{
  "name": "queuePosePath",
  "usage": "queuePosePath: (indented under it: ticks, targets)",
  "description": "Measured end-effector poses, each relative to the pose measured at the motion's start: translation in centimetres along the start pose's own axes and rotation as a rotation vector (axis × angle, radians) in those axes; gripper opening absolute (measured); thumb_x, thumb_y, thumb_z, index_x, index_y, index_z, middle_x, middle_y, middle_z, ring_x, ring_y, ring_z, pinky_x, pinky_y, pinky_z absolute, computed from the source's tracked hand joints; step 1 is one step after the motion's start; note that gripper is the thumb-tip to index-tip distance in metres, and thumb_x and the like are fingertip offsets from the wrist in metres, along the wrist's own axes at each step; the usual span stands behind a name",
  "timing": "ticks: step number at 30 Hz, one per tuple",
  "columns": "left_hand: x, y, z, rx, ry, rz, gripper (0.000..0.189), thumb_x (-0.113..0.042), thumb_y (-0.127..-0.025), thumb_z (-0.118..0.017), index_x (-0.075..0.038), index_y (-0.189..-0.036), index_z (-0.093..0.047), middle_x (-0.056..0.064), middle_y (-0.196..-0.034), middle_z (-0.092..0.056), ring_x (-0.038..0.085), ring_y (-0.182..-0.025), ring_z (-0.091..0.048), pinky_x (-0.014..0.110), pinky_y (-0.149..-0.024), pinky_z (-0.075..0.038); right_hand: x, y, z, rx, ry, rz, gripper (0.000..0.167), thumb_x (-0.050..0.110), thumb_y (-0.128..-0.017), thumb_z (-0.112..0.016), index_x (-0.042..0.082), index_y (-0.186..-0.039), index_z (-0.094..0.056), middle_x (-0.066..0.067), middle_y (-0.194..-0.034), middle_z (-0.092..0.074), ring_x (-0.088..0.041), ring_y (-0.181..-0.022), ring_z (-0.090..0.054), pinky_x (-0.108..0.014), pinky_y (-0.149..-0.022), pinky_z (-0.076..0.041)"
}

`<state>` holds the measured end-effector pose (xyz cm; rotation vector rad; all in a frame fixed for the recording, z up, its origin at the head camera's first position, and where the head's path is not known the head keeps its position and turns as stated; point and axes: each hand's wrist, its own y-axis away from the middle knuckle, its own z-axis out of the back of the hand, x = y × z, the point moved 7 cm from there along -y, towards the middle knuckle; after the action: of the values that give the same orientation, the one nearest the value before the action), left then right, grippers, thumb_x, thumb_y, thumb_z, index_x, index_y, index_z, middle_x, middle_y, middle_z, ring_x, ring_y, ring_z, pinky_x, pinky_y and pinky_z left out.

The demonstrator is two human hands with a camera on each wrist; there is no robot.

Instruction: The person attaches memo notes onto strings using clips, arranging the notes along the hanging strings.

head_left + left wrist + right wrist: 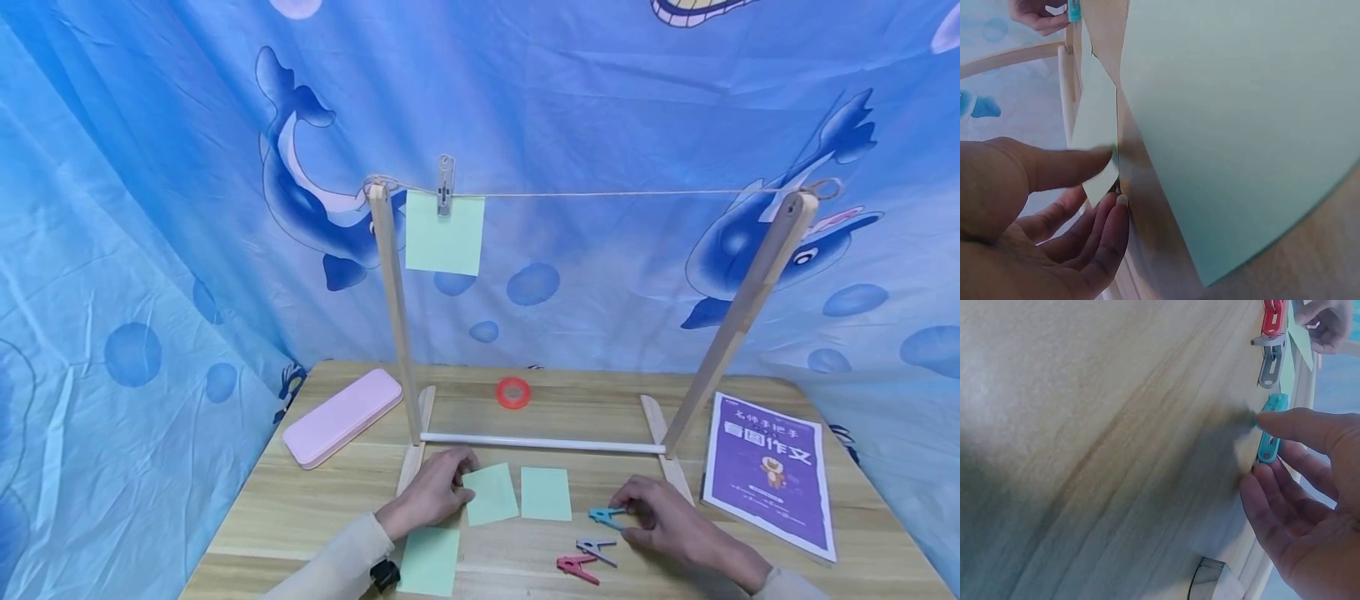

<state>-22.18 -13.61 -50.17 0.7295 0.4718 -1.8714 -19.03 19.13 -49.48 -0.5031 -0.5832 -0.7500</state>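
Observation:
My left hand [437,490] pinches the left edge of a pale green paper square [491,495], its thumb over the sheet in the left wrist view. A second green sheet [546,493] lies flat just right of it, and a third [430,560] lies below my left wrist. On the right, my right hand [663,518] holds a teal clothespin [1270,434] between thumb and fingers, low at the tabletop. A grey clothespin [597,551] and a red clothespin [577,569] lie to its left. Another green square [444,235] hangs from the string by a grey clothespin [446,185].
A wooden frame with a left post [395,317], a right post [738,325] and a white crossbar [540,443] carries the string [600,194]. Behind the bar lies a red tape roll [513,381]. A pink case [342,418] sits left, a purple book [772,475] right.

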Motion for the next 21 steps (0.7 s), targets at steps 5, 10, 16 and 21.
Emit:
queuePosePath:
  ticks: [5, 10, 16, 21]
  targets:
    - [0.2, 0.1, 0.1, -0.003, 0.015, 0.01, 0.023, 0.005, -0.089, -0.072, -0.007, -0.108, -0.068, 0.005, -0.095, -0.07, 0.005, -0.078, -0.059, 0.019, -0.065, -0.051, 0.0, -0.1, 0.1, 0.008, 0.018, -0.011, 0.026, 0.011, -0.082, -0.086, 0.014, -0.104, -0.073, 0.004, -0.091, -0.065, -0.001, -0.076, -0.058, -0.019, -0.059, -0.053]
    - [0.1, 0.4, 0.5, -0.023, 0.022, -0.019, 0.02, 0.006, -0.092, -0.07, -0.004, -0.11, -0.069, 0.009, -0.093, -0.069, 0.006, -0.079, -0.059, 0.019, -0.067, -0.052, -0.1, -0.2, 0.2, 0.021, 0.021, -0.052, 0.027, 0.013, -0.081, -0.087, 0.015, -0.103, -0.073, 0.005, -0.092, -0.067, 0.0, -0.077, -0.06, -0.019, -0.061, -0.056]
    - [0.0, 0.8, 1.0, -0.041, 0.041, -0.03, 0.023, 0.008, -0.091, -0.068, -0.004, -0.11, -0.07, 0.008, -0.096, -0.071, 0.006, -0.08, -0.061, 0.019, -0.069, -0.055, -0.3, -0.5, 0.6, 0.049, -0.025, -0.134, 0.026, 0.014, -0.081, -0.087, 0.014, -0.103, -0.072, 0.003, -0.094, -0.068, -0.002, -0.079, -0.062, -0.02, -0.066, -0.059]
    - [-0.2, 0.8, 1.6, -0.088, 0.05, -0.062, 0.021, 0.009, -0.091, -0.068, -0.004, -0.108, -0.069, 0.008, -0.097, -0.071, 0.009, -0.083, -0.065, 0.02, -0.072, -0.058, -0.2, -0.8, 1.0, 0.044, -0.055, -0.149, 0.025, 0.012, -0.082, -0.085, 0.011, -0.103, -0.073, 0.002, -0.092, -0.069, -0.001, -0.078, -0.062, -0.021, -0.066, -0.061]
